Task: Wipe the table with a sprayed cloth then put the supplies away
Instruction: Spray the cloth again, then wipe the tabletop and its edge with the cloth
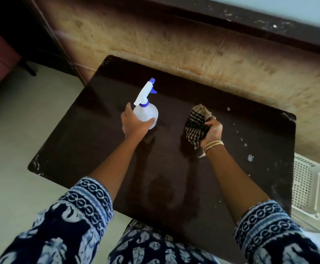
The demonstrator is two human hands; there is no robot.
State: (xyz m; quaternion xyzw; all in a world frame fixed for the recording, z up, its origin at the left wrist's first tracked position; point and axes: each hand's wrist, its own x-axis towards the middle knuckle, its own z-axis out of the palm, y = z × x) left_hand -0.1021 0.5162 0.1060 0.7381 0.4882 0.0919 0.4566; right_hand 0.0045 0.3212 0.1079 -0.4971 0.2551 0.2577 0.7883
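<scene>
Left hand (134, 123) wrapped around the body of the spray bottle (145, 113), standing upright at mid-counter (75, 141), nozzle pointing far and left. Right hand (212, 133) clenched on a bunched striped cloth (196, 126) just to the right, low over the dark top. White spots (250, 158) dotting the right side, not yet wiped. Probably early: wiping mostly ahead, then storing supplies, perhaps in the white basket (304, 187) at right.

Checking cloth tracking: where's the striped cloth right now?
In the head view, the dark-and-tan striped cloth is bunched in the right hand, right of the translucent spray bottle, over the dark wooden table.
</scene>
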